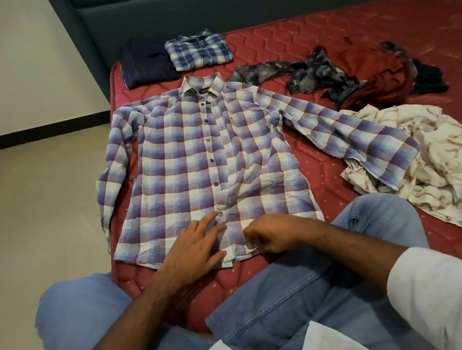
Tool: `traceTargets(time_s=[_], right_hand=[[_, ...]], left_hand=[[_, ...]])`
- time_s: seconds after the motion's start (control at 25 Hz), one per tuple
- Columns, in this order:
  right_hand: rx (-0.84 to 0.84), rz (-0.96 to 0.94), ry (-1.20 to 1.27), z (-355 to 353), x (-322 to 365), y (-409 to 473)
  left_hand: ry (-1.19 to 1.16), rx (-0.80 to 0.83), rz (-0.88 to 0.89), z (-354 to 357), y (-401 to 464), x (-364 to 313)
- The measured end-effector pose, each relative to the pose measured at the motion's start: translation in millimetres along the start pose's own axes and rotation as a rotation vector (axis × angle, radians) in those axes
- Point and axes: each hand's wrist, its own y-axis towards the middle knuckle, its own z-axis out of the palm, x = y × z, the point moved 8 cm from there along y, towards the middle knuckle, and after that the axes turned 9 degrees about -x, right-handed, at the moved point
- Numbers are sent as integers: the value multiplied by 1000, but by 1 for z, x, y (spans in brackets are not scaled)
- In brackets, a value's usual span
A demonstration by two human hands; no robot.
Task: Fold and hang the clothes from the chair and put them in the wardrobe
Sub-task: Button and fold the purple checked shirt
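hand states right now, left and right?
Left hand: open, straight fingers resting flat on the plaid shirt near its lowest button.
Right hand: closed, fingers curled, pinching the shirt's bottom hem.

Bare red mattress (308,38) lies open beyond the checked shirt (190,157). Crumpled clothes (396,118) crowd its right side; two folded garments (174,56) block the far-left corner.
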Motion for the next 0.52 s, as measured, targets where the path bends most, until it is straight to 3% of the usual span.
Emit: traceTargets(time_s=[0.28, 0.36, 0.44, 0.52], right_hand=[[362, 121, 257, 6, -8, -1], [436, 168, 386, 14, -6, 2], [336, 238, 492, 4, -12, 12], [75, 261, 496, -22, -23, 30]], left_hand=[[77, 63, 236, -5, -2, -19], [-11, 83, 210, -11, 4, -15], [-252, 108, 33, -18, 20, -3], [-472, 87, -158, -20, 40, 12]])
